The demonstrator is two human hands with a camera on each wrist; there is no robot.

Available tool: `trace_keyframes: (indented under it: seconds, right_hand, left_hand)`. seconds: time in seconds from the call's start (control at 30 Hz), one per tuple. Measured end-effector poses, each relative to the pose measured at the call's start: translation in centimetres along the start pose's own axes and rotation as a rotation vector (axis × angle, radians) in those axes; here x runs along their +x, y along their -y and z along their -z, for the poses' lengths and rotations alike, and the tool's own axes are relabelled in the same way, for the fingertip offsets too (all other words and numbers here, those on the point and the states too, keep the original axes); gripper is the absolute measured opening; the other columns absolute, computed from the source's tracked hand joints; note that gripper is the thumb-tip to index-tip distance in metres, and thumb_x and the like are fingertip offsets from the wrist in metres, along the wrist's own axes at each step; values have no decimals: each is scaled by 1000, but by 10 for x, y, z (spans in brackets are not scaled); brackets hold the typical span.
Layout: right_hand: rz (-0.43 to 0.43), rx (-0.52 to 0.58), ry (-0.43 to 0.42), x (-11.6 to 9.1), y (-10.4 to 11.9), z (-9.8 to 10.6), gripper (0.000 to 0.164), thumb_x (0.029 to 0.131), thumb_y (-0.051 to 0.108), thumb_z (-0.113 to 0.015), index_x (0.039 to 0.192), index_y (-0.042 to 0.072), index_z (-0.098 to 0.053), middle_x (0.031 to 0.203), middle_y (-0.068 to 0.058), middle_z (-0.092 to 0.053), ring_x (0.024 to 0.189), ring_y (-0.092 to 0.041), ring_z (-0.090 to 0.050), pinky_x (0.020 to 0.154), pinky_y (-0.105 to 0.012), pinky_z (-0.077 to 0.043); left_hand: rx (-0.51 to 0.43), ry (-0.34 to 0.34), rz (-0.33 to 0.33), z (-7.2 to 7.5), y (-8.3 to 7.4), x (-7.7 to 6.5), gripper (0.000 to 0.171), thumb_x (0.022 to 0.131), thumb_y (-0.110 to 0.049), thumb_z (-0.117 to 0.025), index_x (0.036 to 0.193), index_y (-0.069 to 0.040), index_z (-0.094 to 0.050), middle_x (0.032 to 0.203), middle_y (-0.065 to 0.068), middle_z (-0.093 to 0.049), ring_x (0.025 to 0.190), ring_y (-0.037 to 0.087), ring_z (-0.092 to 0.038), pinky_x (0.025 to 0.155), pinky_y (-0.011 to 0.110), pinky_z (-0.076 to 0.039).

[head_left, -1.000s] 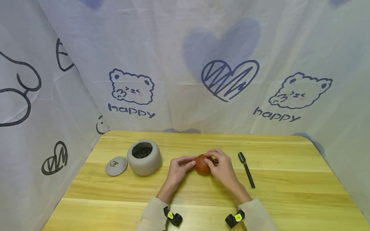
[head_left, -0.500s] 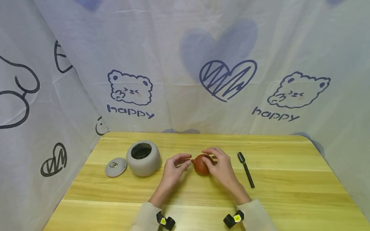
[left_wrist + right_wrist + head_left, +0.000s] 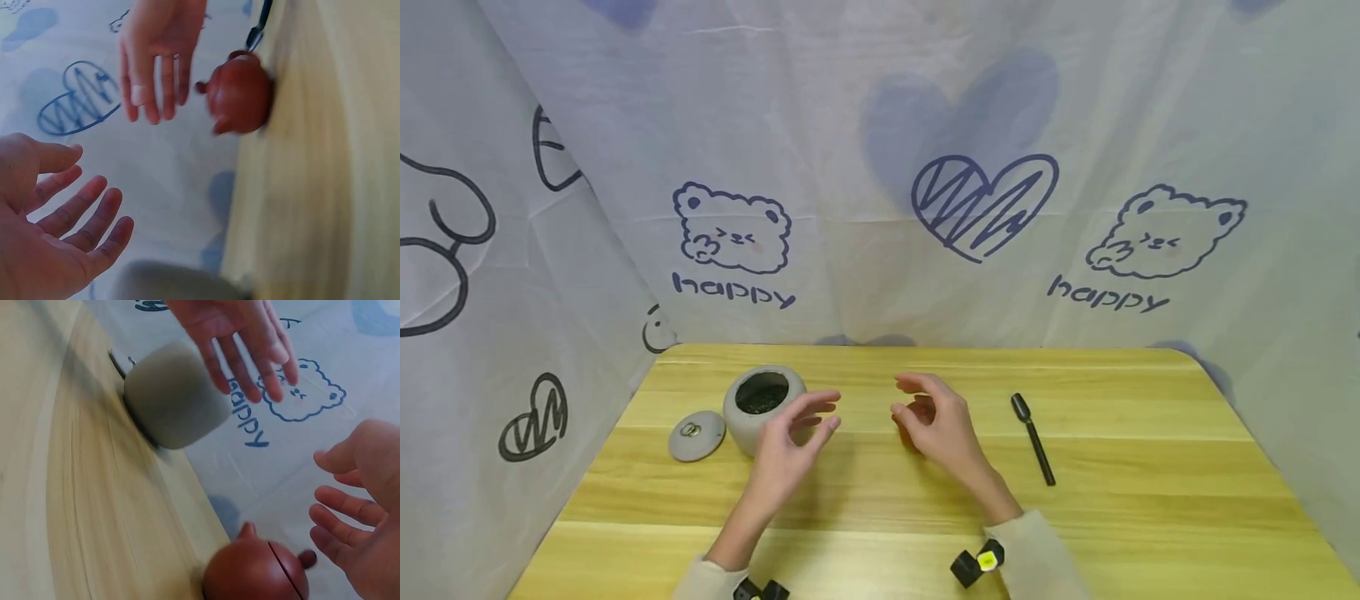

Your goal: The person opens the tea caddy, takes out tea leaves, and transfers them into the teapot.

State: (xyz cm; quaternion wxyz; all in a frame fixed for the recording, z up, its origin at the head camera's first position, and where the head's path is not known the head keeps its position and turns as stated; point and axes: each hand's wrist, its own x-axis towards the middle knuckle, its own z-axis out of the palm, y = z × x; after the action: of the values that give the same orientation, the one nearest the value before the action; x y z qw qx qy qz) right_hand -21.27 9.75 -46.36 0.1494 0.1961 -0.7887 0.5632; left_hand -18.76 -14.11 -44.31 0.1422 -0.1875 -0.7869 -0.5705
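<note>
A reddish-brown clay teapot (image 3: 250, 575) stands on the table with its lid and round knob in place. In the head view it is mostly hidden behind my right hand (image 3: 946, 427). That hand hovers just above the teapot, fingers loosely bent, holding nothing; the right wrist view shows a gap between them. My left hand (image 3: 784, 457) is in the air in front of the grey jar (image 3: 743, 423), fingers spread and holding nothing. Dark, loose, leaf-like stuff is visible inside the uncovered jar.
The jar's grey lid (image 3: 707, 448), with a ring-shaped handle, lies left of the jar. To the right of the teapot lies a black scoop (image 3: 1034, 440). A printed cloth (image 3: 850, 275) hangs behind the wooden table (image 3: 1112, 500) and along its sides.
My left hand has left the teapot's spout and moved left toward the jar. My right hand has let go of the teapot, rising and shifting slightly left. The teapot stays on the table.
</note>
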Motion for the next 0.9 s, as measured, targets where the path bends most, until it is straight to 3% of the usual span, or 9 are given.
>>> trace_keyframes:
  seconds: [0.13, 0.23, 0.33, 0.53, 0.9]
  right_hand:
    - [-17, 36, 34, 3, 3, -14, 44, 94, 10, -76, 135, 16, -64, 125, -1, -67, 114, -19, -65, 91, -47, -59]
    - [-41, 48, 53, 3, 4, -25, 46, 95, 14, -76, 138, 21, -62, 129, 2, -66, 118, -17, -63, 93, -48, -58]
    - [-50, 58, 72, 3, 4, -35, 49, 95, 18, -77, 141, 24, -60, 132, 4, -64, 121, -19, -62, 97, -52, -55]
    - [-59, 107, 97, 5, 3, -55, 55, 93, 17, -79, 144, 21, -56, 137, 2, -60, 126, -29, -58, 104, -43, -52]
    - [-94, 167, 112, 9, 2, -84, 66, 90, 22, -82, 148, 21, -51, 142, 3, -56, 128, -27, -56, 107, -42, -50]
  left_hand:
    - [51, -48, -81, 26, -10, 2, 27, 95, -1, -72, 122, -4, -71, 116, 9, -72, 105, 27, -69, 93, 35, -58]
    - [38, -83, -97, 46, -10, 5, 28, 95, 5, -70, 123, 0, -70, 119, 17, -70, 106, 26, -68, 92, 23, -55]
    - [32, -131, -68, 63, -1, 7, 30, 95, 6, -69, 125, 1, -69, 121, 21, -69, 109, 20, -66, 92, 18, -53]
    - [62, -251, -18, 87, 7, 9, 26, 95, 5, -69, 121, 1, -71, 119, 20, -70, 109, 14, -66, 92, 16, -52]
    - [87, -375, 99, 108, 34, 7, 22, 96, 3, -68, 118, 3, -72, 117, 20, -71, 103, 8, -66, 86, 13, -53]
